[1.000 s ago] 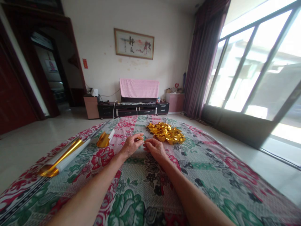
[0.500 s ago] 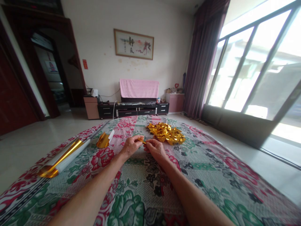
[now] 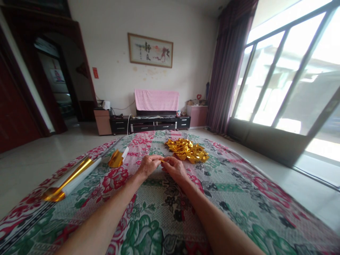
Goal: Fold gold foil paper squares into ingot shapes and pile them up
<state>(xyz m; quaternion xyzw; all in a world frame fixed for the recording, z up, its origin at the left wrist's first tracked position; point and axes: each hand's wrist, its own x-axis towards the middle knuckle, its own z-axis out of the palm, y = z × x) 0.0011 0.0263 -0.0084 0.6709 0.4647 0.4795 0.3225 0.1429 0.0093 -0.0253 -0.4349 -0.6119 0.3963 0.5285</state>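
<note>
Between my fingertips is a small piece of gold foil paper (image 3: 162,161), mostly hidden by the fingers. My left hand (image 3: 149,165) pinches its left end, thumb and forefinger pressed together. Its right end is pinched by my right hand (image 3: 174,167), and the two hands almost touch. Just beyond my right hand lies a heap of shiny gold folded foil pieces (image 3: 187,149). To the left of my left hand rests a short curled stack of gold foil sheets (image 3: 115,159) with a white underside.
A loosely rolled gold and white foil sheet (image 3: 73,180) lies at the left on the flowered tablecloth (image 3: 143,233). Past the table's far edge stand a low black cabinet (image 3: 148,126) and a screen under a pink cloth (image 3: 156,100). Windows are on the right.
My fingertips have drawn closer together, and less of the gold foil shows between them. The heap, the stack and the roll stay in place.
</note>
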